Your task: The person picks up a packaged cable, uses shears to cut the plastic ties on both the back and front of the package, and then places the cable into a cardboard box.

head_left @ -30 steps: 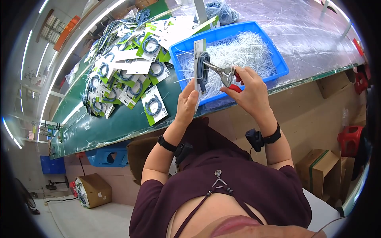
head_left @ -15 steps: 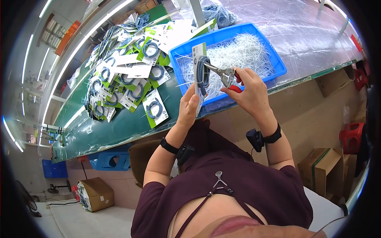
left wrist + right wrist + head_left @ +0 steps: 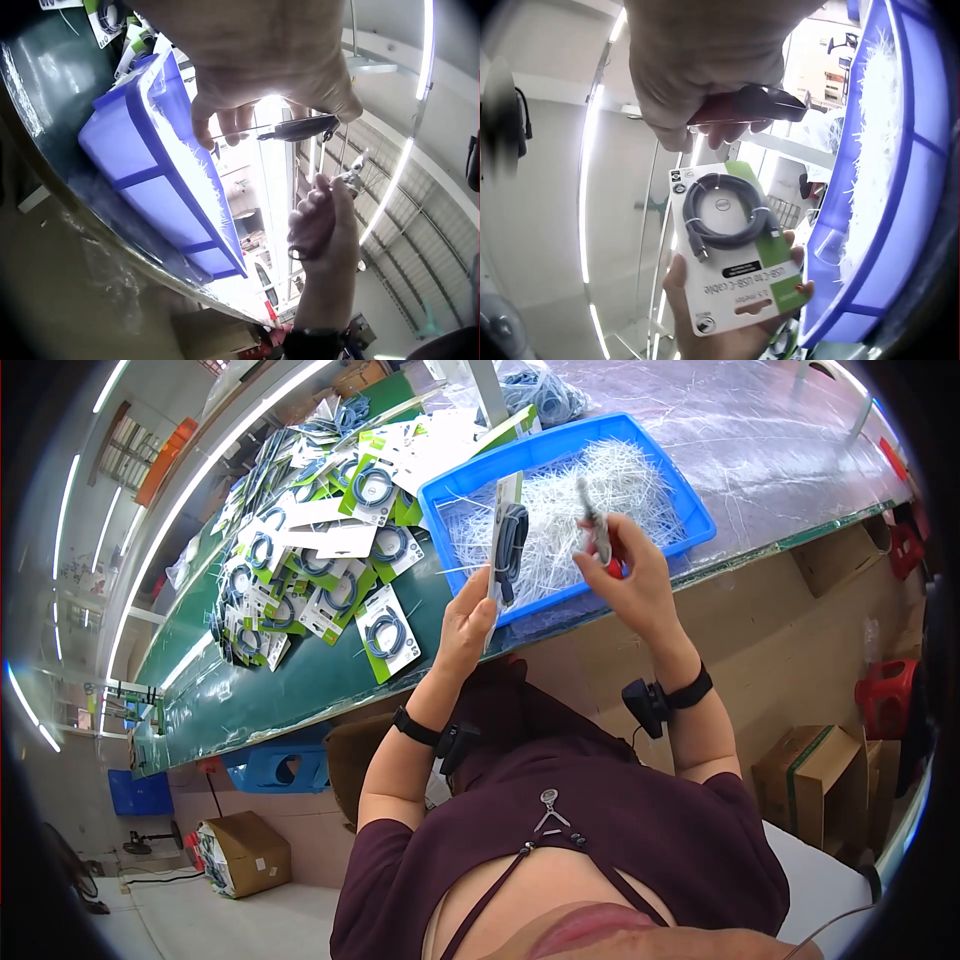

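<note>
My left hand (image 3: 468, 625) holds a carded USB-C cable (image 3: 721, 211) by the card's lower end, over the near left part of the blue bin (image 3: 682, 548). Seen from the right wrist, the grey cable lies coiled on its white and green card, with white ties round the coil. To the right, my right hand (image 3: 640, 575) grips red-handled cutting pliers (image 3: 592, 525), their tip pointing up and away from the cable. The right wrist view shows only a red handle (image 3: 742, 103) under the palm. Thin white plastic strips (image 3: 570, 500) fill the bin.
Left of the bin, a pile of carded cables (image 3: 340, 585) covers the green table top (image 3: 290, 690). A bag of loose cables (image 3: 545, 395) lies behind the bin, beside a metal post (image 3: 488, 390). Cardboard boxes (image 3: 810, 775) and a red stool (image 3: 887, 700) stand below the table.
The pliers have come off the cable's coil, moved right and swung from pointing left to pointing up. My left hand keeps the carded cable in nearly the same place.
</note>
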Tool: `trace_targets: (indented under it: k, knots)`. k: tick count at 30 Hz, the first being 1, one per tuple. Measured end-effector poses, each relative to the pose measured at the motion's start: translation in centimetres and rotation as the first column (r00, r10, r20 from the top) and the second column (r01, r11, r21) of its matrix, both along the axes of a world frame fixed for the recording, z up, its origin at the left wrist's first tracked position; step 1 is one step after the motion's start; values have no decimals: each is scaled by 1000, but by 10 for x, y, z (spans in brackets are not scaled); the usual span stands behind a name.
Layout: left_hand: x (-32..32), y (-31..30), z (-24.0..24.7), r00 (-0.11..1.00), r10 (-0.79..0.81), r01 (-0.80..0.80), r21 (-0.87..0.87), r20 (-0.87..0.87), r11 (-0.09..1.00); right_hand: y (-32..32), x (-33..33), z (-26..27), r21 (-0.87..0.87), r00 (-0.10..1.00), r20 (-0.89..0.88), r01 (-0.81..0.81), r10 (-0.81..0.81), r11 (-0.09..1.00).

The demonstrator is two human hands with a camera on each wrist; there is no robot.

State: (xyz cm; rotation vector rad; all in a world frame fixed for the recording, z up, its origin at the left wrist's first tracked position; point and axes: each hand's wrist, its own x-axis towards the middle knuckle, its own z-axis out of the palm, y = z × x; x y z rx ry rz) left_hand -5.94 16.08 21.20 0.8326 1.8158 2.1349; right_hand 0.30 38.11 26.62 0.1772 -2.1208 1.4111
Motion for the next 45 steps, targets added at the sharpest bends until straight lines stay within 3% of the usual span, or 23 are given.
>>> trace_targets:
  k: [2, 3, 7, 10, 16, 20, 21, 23, 24, 27, 32, 35, 36, 38, 39, 40, 41, 42, 43, 44, 45]
  knots:
    - [-1, -2, -4, 999, -41, 39, -56, -23, 998, 0, -11, 6, -239, 988, -116, -126, 100, 963]
    - [0, -1, -2, 998, -62, 59, -82, -34, 995, 0, -14, 8, -240, 990, -108, -116, 92, 964]
    - [7, 2, 15, 990, -73, 45, -219, -121, 975, 1, -24, 14, -154, 982, -113, -170, 153, 973]
    - [8, 2, 18, 988, -81, 43, -261, -135, 964, 1, -25, 5, 9, 994, -89, -55, 56, 998]
    - [4, 2, 21, 982, -104, 57, -277, -159, 959, 2, -27, 5, 6, 988, -149, -28, 28, 1000]
    - [1, -2, 14, 990, -122, 102, -253, -65, 962, 4, -32, 4, 53, 977, -210, -33, 44, 998]
    - [2, -3, 21, 968, -210, 231, -162, 138, 959, 6, -35, 4, 110, 965, -256, -34, 61, 993]
    - [4, -6, 33, 777, -401, 411, 92, 485, 907, 6, -39, 4, 166, 951, -297, -40, 88, 985]
    - [3, -6, 32, 778, -395, 404, 92, 488, 910, 6, -40, 5, 211, 950, -302, -18, 83, 977]
    - [-5, -5, 31, 461, -637, 487, 424, 618, 764, 7, -45, 5, 300, 949, -307, 18, 79, 954]
    - [-10, -5, 36, 385, -666, 400, 534, 639, 744, 32, -64, -10, 336, 948, -295, 221, -121, 916]
    - [-15, -17, 34, 510, -587, 361, 463, 628, 809, 51, -71, -21, 357, 938, -249, 322, -243, 877]
    - [-17, -19, 33, 514, -586, 358, 464, 627, 810, 53, -67, -17, 350, 948, -130, 319, -292, 880]
    - [-22, -19, 31, 897, -204, 230, -20, 391, 973, 53, -58, -10, 342, 921, 111, 318, -374, 884]
    - [-22, -16, 35, 985, -27, 66, -231, 168, 971, 49, -56, -8, 346, 922, 108, 316, -372, 884]
    - [-20, -13, 38, 985, -26, 65, -226, 170, 972, 42, -54, -6, 92, 954, 212, 196, -212, 976]
    - [-15, -9, 41, 981, 63, -139, -440, -184, 887, 34, -50, -5, -179, 961, 274, 82, -30, 980]
    - [-8, -3, 50, 850, 57, -386, -546, -524, 744, 29, -48, -6, -444, 946, 284, -15, 157, 896]
    - [-4, 1, 53, 614, -40, -633, -522, -788, 571, 27, -48, -8, -443, 945, 289, -7, 150, 897]
    - [-4, 4, 54, 616, -42, -628, -523, -786, 577, 26, -51, -14, -561, 935, 260, -57, 241, 826]
    - [-4, 5, 54, 551, -90, -660, -499, -830, 562, 24, -54, -21, -668, 920, 217, -105, 327, 737]
